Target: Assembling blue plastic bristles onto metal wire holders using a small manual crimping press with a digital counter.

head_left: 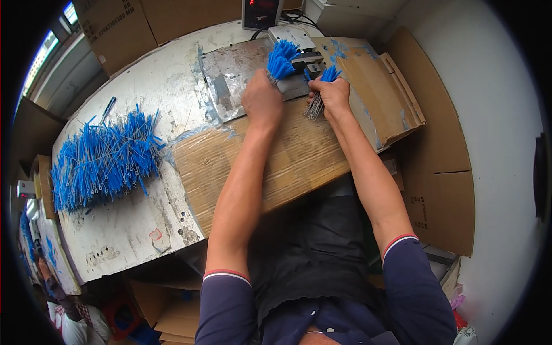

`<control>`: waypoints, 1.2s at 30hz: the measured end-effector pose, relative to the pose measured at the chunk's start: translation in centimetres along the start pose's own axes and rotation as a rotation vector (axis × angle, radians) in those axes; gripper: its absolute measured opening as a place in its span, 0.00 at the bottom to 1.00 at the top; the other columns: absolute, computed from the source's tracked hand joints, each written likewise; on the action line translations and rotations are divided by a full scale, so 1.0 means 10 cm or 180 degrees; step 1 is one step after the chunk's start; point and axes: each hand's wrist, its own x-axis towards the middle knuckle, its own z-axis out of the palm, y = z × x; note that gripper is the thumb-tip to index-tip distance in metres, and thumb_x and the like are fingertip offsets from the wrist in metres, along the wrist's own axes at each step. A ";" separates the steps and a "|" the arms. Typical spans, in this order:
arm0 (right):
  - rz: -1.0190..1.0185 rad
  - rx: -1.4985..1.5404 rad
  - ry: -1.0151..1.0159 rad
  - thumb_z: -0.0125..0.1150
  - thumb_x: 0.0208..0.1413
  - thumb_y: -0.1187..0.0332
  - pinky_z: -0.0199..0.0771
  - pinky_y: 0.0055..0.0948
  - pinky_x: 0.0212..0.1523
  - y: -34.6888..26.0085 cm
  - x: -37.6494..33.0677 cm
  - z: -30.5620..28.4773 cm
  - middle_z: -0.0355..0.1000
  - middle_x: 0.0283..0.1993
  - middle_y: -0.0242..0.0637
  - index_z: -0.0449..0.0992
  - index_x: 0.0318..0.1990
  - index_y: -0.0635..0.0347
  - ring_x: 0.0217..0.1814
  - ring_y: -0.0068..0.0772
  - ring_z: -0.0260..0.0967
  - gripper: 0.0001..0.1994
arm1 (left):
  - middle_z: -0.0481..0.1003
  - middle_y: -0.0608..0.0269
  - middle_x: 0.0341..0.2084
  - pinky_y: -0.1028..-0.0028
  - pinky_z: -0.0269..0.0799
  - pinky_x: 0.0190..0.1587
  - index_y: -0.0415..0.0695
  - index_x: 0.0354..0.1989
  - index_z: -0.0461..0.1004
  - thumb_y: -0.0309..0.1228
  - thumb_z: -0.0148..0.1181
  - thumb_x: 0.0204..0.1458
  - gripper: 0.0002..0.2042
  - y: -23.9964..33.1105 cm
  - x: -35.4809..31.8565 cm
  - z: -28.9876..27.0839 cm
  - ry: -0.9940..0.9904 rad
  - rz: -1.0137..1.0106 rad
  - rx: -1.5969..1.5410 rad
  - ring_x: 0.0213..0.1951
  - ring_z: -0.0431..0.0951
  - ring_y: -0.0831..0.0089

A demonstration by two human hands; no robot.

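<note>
My left hand (263, 99) is closed around the wire stems of a thick bundle of blue-headed wire brushes (282, 57), their blue ends fanned away from me. Closed on a smaller bundle of the same brushes (314, 108) is my right hand (334, 95); bare wire stems hang below it and blue tips stick out above. Between the two bundles sits a small metal fixture (309, 62) of a bench machine. The stems inside my left fist are mostly hidden.
A large pile of blue wire brushes (106, 158) lies on the white bench (129, 241) at left, a pen (108, 109) behind it. Cardboard (230, 167) covers the bench's front edge. A display box (261, 14) stands at the back, a carton (379, 86) at right. Another person (75, 316) sits lower left.
</note>
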 end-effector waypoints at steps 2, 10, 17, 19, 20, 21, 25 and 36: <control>0.0097 -0.0174 0.0031 0.64 0.46 0.84 0.74 0.33 0.15 0.00 0.06 0.03 0.71 0.21 0.39 0.71 0.28 0.63 0.17 0.32 0.71 0.08 | 0.78 0.50 0.30 0.52 0.72 0.39 0.42 0.38 0.73 0.24 0.58 0.51 0.06 0.01 0.00 0.01 -0.0027 -0.0009 -0.0009 0.36 0.79 0.48; 0.0001 -0.0192 0.0185 0.66 0.47 0.83 0.76 0.34 0.15 -0.01 0.06 0.12 0.72 0.20 0.40 0.71 0.29 0.63 0.16 0.33 0.71 0.09 | 0.76 0.49 0.28 0.52 0.71 0.39 0.42 0.38 0.74 0.22 0.58 0.50 0.07 -0.02 -0.01 0.01 0.0114 0.0082 -0.0087 0.35 0.77 0.48; -0.0035 -0.0137 0.0320 0.65 0.46 0.84 0.77 0.35 0.15 -0.01 0.04 0.17 0.71 0.20 0.41 0.69 0.29 0.63 0.16 0.34 0.72 0.10 | 0.76 0.48 0.28 0.52 0.71 0.39 0.41 0.37 0.74 0.22 0.57 0.50 0.07 -0.03 0.00 0.02 0.0179 0.0067 -0.0129 0.35 0.76 0.47; -0.0081 -0.0143 0.0319 0.65 0.46 0.84 0.77 0.35 0.15 -0.01 0.07 0.16 0.71 0.21 0.41 0.69 0.29 0.63 0.16 0.34 0.72 0.10 | 0.76 0.48 0.28 0.51 0.70 0.39 0.41 0.37 0.74 0.22 0.57 0.51 0.06 -0.02 0.02 0.03 0.0198 0.0118 -0.0160 0.35 0.76 0.47; -0.0126 -0.0151 0.0317 0.65 0.46 0.84 0.78 0.35 0.15 -0.01 0.10 0.15 0.71 0.21 0.41 0.68 0.29 0.63 0.16 0.34 0.72 0.10 | 0.76 0.48 0.28 0.51 0.70 0.39 0.41 0.36 0.74 0.23 0.56 0.52 0.05 -0.02 0.02 0.04 0.0184 0.0145 -0.0197 0.35 0.76 0.47; -0.0151 -0.0142 0.0323 0.65 0.46 0.84 0.78 0.35 0.15 0.00 0.11 0.14 0.71 0.21 0.41 0.68 0.29 0.63 0.16 0.34 0.72 0.10 | 0.76 0.47 0.28 0.51 0.69 0.39 0.40 0.36 0.74 0.24 0.56 0.53 0.04 -0.01 0.02 0.04 0.0172 0.0175 -0.0236 0.35 0.76 0.47; -0.0027 -0.0042 0.0296 0.65 0.47 0.83 0.78 0.36 0.16 0.00 0.05 0.16 0.72 0.23 0.43 0.70 0.31 0.65 0.18 0.35 0.73 0.08 | 0.75 0.48 0.28 0.52 0.68 0.39 0.41 0.34 0.74 0.25 0.55 0.55 0.03 -0.03 -0.01 0.01 0.0251 0.0280 -0.0150 0.35 0.75 0.47; 0.0340 0.1033 -0.0227 0.64 0.55 0.78 0.86 0.38 0.29 0.07 -0.08 0.07 0.76 0.33 0.45 0.75 0.38 0.69 0.30 0.40 0.79 0.06 | 0.76 0.47 0.31 0.53 0.70 0.41 0.42 0.41 0.75 0.23 0.61 0.49 0.10 -0.07 -0.02 0.03 -0.0146 0.0305 -0.0060 0.37 0.77 0.47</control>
